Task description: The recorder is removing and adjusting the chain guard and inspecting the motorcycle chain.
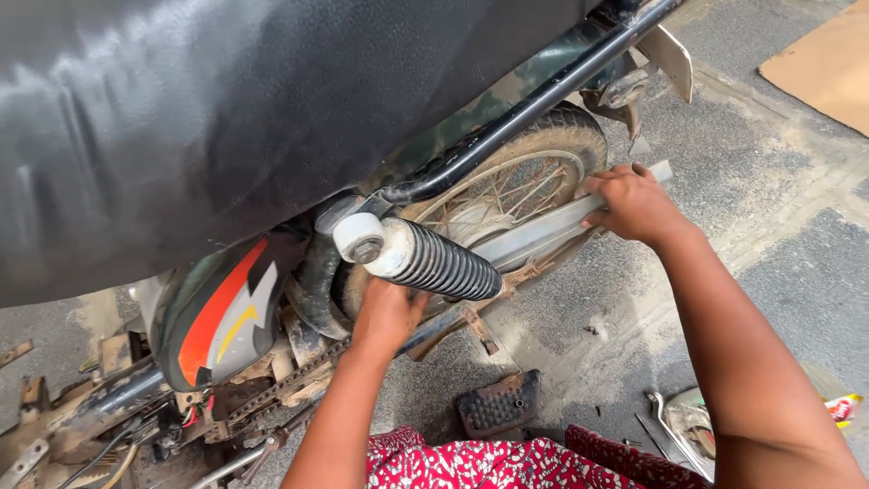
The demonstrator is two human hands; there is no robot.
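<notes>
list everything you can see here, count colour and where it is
motorcycle seat: one, black, top left
side panel: one, dark green with red and yellow stripes, under the seat
shock absorber: one, white cap and black ribbed body, centre
rear wheel: one, spoked with a dusty tyre, behind the shock
grab rail: one, black, along the seat edge
drive chain: one, rusty, lower left
footrest pad: one, black, on the ground
cardboard: one, brown, top right
left hand: under the shock absorber, touching it
right hand: gripping a grey bar beside the wheel
</notes>
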